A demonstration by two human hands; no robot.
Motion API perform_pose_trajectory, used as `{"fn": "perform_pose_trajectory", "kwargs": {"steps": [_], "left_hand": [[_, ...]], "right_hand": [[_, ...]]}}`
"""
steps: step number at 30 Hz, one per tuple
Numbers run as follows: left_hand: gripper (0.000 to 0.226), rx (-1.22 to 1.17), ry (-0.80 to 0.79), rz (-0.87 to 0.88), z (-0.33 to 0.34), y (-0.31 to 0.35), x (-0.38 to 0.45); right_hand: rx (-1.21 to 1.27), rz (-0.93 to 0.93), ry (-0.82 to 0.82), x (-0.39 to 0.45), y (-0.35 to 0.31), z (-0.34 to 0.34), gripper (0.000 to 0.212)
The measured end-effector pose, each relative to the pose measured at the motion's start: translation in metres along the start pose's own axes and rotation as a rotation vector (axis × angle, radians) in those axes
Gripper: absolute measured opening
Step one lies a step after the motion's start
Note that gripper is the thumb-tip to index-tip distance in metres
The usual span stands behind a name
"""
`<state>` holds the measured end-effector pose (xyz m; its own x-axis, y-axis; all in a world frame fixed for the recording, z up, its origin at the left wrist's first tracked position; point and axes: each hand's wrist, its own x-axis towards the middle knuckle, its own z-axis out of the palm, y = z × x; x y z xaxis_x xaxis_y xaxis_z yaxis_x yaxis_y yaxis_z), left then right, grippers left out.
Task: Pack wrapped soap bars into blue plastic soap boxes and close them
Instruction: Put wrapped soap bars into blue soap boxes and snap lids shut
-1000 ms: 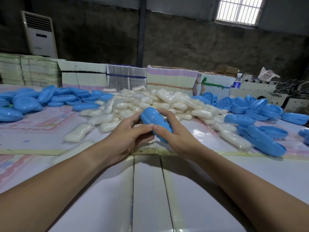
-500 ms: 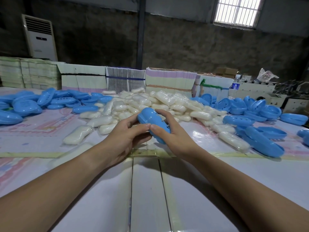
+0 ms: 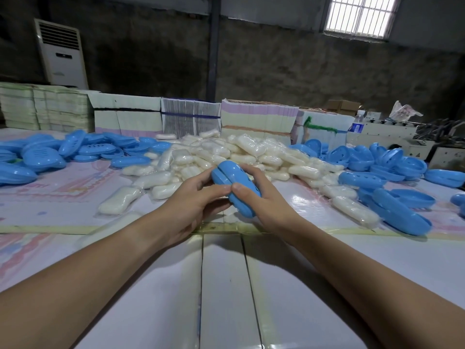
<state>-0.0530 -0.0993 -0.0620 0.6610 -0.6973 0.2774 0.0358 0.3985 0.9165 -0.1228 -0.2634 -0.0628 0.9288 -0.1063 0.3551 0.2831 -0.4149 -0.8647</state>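
Your left hand (image 3: 193, 205) and right hand (image 3: 264, 200) clamp a closed blue soap box (image 3: 235, 188) between them just above the table (image 3: 226, 285), thumbs meeting on its near side, fingers curled round its far side. The box's two halves sit together along a seam; whatever is inside is hidden. Just beyond your hands lies a heap of wrapped soap bars (image 3: 241, 152), with one bar (image 3: 118, 200) apart to the left of your left hand. Loose blue box halves (image 3: 83, 149) pile up well to the left, more halves (image 3: 392, 165) to the right of your right hand, and a closed box (image 3: 400, 215) lies nearer. Stacks of flat cartons (image 3: 256, 117) stand behind the heap; their print is too small to read.
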Motion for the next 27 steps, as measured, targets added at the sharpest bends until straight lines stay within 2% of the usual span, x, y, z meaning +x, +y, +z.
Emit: {"fn": "perform_pose_trajectory", "kwargs": {"steps": [4, 9, 15, 20, 27], "left_hand": [[0.030, -0.024, 0.040, 0.042, 0.002, 0.000, 0.001], [0.039, -0.024, 0.040, 0.049, 0.004, -0.001, 0.001], [0.038, -0.001, 0.018, 0.027, 0.005, 0.001, -0.002], [0.036, 0.010, 0.044, 0.079, 0.011, 0.000, -0.005], [0.036, -0.001, 0.078, 0.067, 0.013, 0.000, -0.007]], "right_hand": [[0.077, 0.022, 0.010, 0.000, -0.005, -0.001, 0.047], [0.072, 0.013, 0.003, -0.003, -0.007, -0.003, 0.026], [0.091, 0.020, -0.015, -0.004, -0.007, -0.004, 0.028], [0.149, 0.046, 0.027, -0.003, -0.009, -0.006, 0.027], [0.168, 0.048, 0.011, -0.004, -0.011, -0.007, 0.030]]}}
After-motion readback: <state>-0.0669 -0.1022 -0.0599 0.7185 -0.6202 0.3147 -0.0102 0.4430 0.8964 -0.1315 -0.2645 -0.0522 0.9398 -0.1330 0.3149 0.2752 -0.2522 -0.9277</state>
